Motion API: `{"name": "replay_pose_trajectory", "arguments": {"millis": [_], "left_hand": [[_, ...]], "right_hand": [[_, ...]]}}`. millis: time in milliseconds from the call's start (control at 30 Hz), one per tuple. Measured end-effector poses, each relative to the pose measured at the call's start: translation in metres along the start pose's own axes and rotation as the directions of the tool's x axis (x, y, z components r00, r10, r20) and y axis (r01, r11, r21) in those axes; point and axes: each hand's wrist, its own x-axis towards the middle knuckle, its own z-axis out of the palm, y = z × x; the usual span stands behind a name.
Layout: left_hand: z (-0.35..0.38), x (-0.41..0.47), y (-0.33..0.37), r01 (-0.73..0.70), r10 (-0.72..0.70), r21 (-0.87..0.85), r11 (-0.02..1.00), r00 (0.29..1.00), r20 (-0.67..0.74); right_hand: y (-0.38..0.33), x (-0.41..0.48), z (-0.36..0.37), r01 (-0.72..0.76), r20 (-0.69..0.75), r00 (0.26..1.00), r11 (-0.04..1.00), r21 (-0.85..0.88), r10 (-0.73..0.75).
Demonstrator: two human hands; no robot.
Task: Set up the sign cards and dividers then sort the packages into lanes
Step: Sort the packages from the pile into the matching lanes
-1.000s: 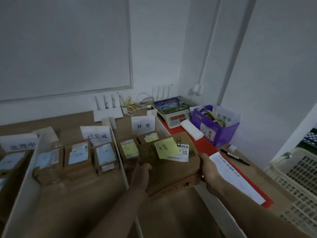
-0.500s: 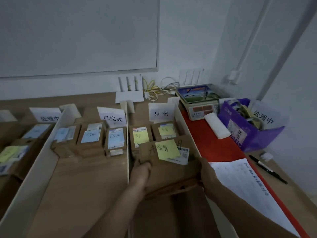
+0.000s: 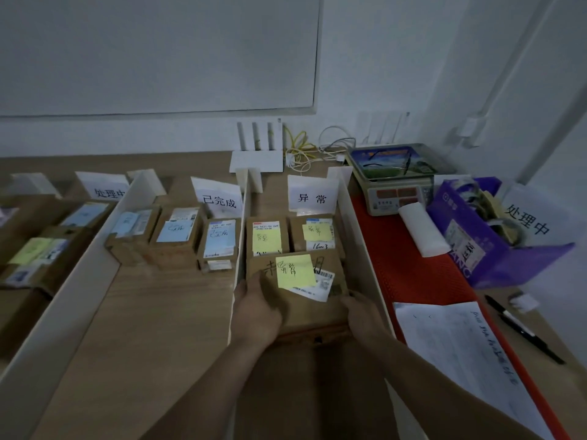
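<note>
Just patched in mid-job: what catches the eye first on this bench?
The left hand and right hand grip a cardboard box with a yellow sticky note in the lane headed by the 异常 sign card. Right of it lie a red mat, a scale and a purple box.

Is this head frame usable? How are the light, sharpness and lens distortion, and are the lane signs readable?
Head view: dim, underexposed, no glare; the left hand and right hand gripping the package look dark. Head view: wide-angle stretch leans the wall pipe and fans the dividers outward. Head view: the sign card reads clearly; the yellow note is softer, the sheet handwriting illegible.
</note>
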Motion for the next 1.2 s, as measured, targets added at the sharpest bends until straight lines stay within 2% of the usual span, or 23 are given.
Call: {"name": "replay_pose_trajectory", "arguments": {"millis": [133,233,400,833,1000,1200], "left_hand": [[0.0,0.003,0.003,-0.031,0.033,0.131,0.991,0.999,-0.013],[-0.001,0.009,0.003,-0.048,0.054,0.22,0.974,0.998,-0.022],[-0.001,0.015,0.004,-0.037,0.04,0.27,0.962,0.999,-0.005],[-0.009,0.018,0.0,-0.057,0.06,0.248,0.967,0.998,-0.002],[-0.019,0.009,0.004,-0.044,0.052,0.244,0.969,0.998,-0.03],[-0.04,-0.012,0.006,-0.061,0.072,0.136,0.989,0.994,-0.079]], "right_hand": [[0.0,0.007,0.008,0.007,0.022,1.0,1.0,-0.017,-0.007],[0.0,0.01,0.014,-0.012,0.04,0.999,0.998,0.056,0.01],[-0.002,0.014,0.016,-0.023,0.044,0.999,0.998,0.065,0.021],[-0.009,0.013,0.014,0.005,0.076,0.997,1.0,0.013,-0.005],[-0.018,0.01,0.005,0.055,0.017,0.998,0.998,-0.015,-0.055],[-0.043,-0.009,-0.005,0.24,-0.081,0.966,0.969,-0.049,-0.244]]}}
